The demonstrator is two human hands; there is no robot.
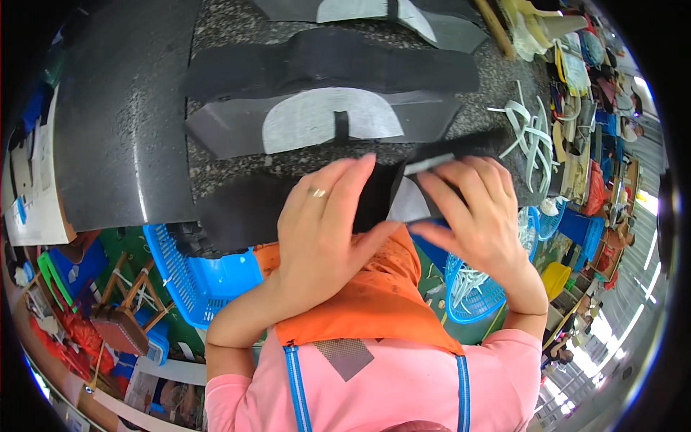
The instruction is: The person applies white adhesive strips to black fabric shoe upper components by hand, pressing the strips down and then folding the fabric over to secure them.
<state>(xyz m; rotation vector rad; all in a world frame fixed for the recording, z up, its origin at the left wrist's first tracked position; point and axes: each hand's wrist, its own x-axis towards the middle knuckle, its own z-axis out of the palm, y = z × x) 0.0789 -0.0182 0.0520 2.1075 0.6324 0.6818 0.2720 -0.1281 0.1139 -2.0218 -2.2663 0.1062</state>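
Note:
Close to the bench's near edge lies a black, flexible sheet piece (245, 209), its right part folded up so a light grey patch (409, 201) shows. My left hand (320, 223) rests on it with stretched fingers, its thumb reaching toward the fold. At the fold, my right hand (475, 209) bends its fingers round the raised edge, where a narrow pale strip (430, 164) shows. Just beyond lies a dark grey cut piece (223, 128) with a light grey half-round patch (295, 122), overlapped at its far side by a black piece (331, 63).
White-green strips (531, 129) lie at the bench's right. A similar grey-patched piece (453, 32) is at the far edge. Blue baskets stand below, one at left (180, 281) and one at right with strips (475, 306). A smooth black slab (129, 108) covers the bench's left.

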